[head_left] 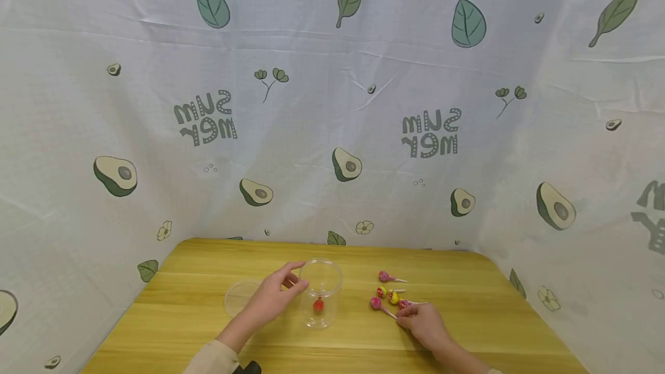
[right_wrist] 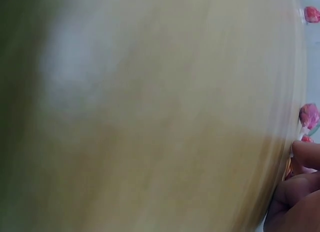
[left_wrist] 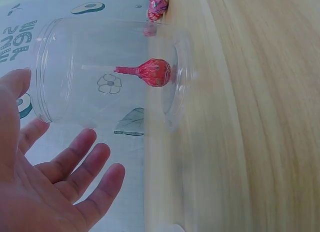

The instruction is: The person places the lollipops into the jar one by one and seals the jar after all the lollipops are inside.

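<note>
Left hand (head_left: 270, 299): fingers (left_wrist: 85, 164) spread, beside the clear jar (head_left: 321, 293) at frame centre, not gripping. Right hand (head_left: 423, 323): fingers curled onto a lollipop (head_left: 378, 305) stick, lower right. One red lollipop (left_wrist: 155, 72) sits inside the jar. Step judged: collecting. Next: lift, carry to jar mouth.

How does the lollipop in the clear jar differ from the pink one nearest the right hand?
The red lollipop stands inside the clear jar, untouched; the pink lollipop lies flat on the table, and the right hand is at its stick. The left hand is open beside the jar. Both are wrapped, on sticks.
</note>
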A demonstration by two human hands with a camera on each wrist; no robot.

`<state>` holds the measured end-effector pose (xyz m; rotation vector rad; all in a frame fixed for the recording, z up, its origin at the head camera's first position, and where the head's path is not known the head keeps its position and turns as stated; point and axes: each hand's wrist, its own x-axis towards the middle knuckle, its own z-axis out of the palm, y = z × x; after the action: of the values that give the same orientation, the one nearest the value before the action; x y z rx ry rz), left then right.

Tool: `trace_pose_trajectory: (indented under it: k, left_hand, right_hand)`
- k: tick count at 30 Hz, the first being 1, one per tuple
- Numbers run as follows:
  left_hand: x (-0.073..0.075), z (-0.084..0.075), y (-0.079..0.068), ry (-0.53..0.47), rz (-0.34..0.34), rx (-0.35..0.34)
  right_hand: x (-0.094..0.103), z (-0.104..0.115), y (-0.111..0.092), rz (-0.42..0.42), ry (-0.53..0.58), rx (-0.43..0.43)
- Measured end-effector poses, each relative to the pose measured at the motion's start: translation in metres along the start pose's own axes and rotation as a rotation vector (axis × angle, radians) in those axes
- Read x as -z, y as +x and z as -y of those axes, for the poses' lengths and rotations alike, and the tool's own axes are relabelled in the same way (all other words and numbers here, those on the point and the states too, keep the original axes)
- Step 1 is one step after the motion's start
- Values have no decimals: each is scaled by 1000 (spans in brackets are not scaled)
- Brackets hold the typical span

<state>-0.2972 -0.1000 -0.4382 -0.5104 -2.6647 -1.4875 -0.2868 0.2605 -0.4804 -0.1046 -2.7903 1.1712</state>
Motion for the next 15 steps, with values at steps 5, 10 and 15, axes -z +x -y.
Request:
trace_pose_trajectory:
  k: [5,10,15]
  left_hand:
    - [1,-1,0,7,6,-4]
    - [1,-1,1,10,4,-6]
    - [0,0,0,2,5,3]
  right_hand:
    - [-1,0,0,-7,-17,16]
    - [-1,2,-1,-1,-19,19]
    - [0,6,-4,3,-17,16]
